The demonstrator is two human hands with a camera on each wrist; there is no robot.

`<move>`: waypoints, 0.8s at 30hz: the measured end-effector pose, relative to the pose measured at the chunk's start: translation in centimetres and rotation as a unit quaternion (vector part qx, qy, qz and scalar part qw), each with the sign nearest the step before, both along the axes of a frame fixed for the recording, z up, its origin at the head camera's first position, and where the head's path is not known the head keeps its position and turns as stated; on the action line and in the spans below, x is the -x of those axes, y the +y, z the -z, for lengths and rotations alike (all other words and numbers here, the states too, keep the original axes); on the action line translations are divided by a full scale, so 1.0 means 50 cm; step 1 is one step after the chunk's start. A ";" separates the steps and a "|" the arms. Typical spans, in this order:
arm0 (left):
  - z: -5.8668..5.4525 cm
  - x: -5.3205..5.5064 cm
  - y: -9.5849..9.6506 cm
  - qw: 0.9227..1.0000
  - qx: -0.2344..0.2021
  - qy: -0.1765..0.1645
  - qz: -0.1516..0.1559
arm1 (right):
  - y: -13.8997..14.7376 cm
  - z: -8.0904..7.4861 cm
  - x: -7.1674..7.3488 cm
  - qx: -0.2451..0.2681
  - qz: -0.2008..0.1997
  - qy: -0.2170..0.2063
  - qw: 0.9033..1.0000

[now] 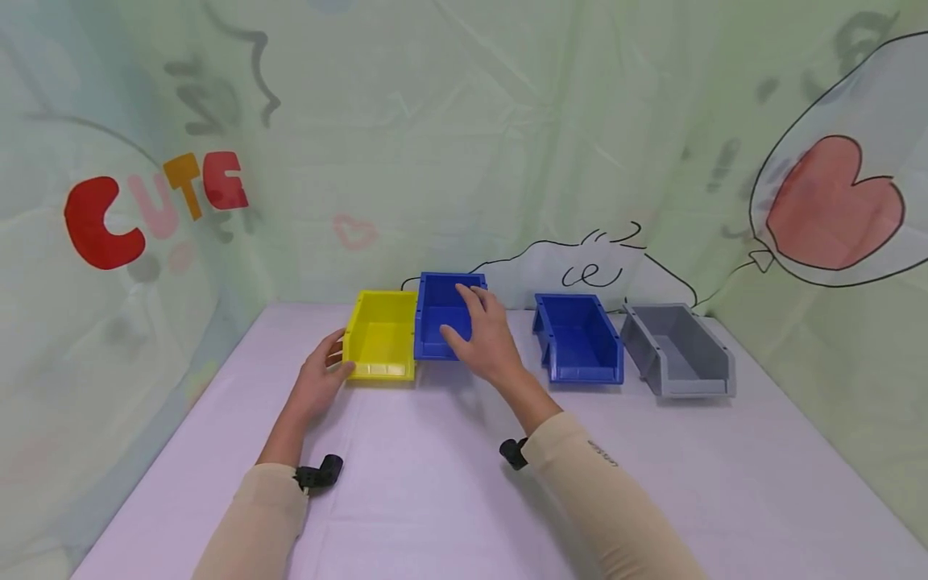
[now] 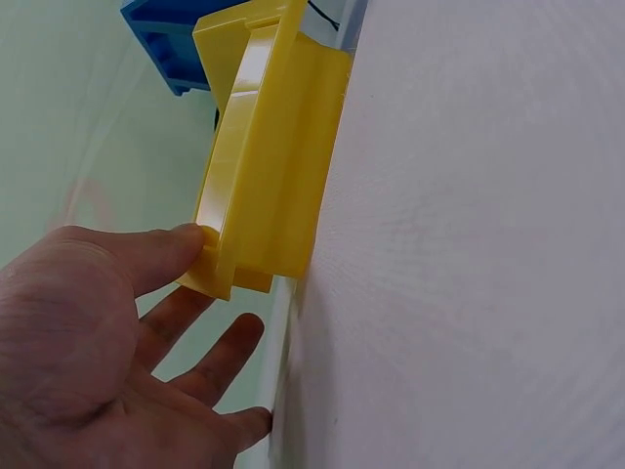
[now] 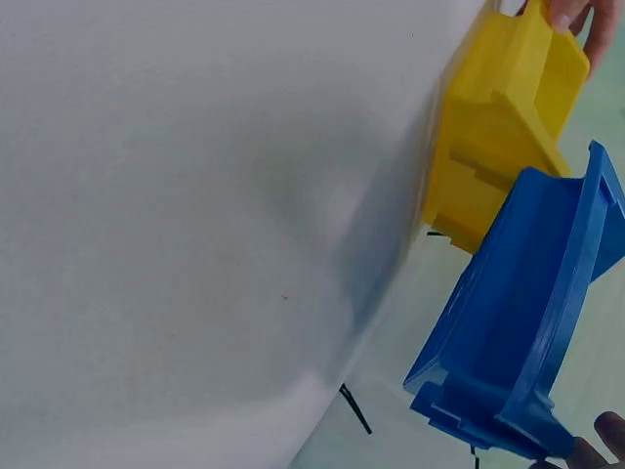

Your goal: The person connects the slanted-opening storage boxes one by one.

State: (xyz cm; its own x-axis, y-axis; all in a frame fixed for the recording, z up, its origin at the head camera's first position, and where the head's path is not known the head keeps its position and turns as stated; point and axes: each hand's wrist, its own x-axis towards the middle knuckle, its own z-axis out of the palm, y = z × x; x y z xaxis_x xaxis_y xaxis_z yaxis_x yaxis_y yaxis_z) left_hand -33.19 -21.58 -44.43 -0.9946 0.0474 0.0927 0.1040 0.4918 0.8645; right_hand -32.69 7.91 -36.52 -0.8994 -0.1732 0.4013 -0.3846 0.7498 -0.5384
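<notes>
Yellow bin point(image 1: 380, 336) sits at the left end of a row of four bins on the lilac table point(image 1: 435, 483), near the back wall. The left hand point(image 1: 324, 373) is at its front left corner; the head view shows the thumb on the front lip. The left wrist view shows more: the thumb point(image 2: 161, 256) presses the lip's corner while the other fingers spread apart and straight below it, curled round nothing.

Touching the yellow bin's right side is a blue bin point(image 1: 444, 322), set a little further back. The right hand point(image 1: 482, 334) hovers over its front right part, fingers loosely spread; from the head view I cannot tell whether they touch the plastic. The right wrist view shows both bins from the side, the blue bin's point(image 3: 527, 332) outer wall close up, and one fingertip at the frame's lower right corner just beside its rim.

Further right, apart from this pair, stand a second blue bin point(image 1: 580, 338) and a grey bin point(image 1: 677, 350), close to each other.
</notes>
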 end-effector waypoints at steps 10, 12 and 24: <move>0.005 0.005 -0.002 1.000 -0.005 -0.009 -0.007 | -0.035 -0.009 0.002 -0.112 -0.029 0.012 0.993; 0.006 0.005 -0.001 1.000 -0.005 -0.008 -0.007 | -0.042 -0.007 0.005 -0.136 -0.038 -0.002 0.990; 0.002 0.002 0.002 1.000 -0.003 -0.008 -0.010 | -0.068 0.010 0.023 -0.205 -0.081 -0.067 0.973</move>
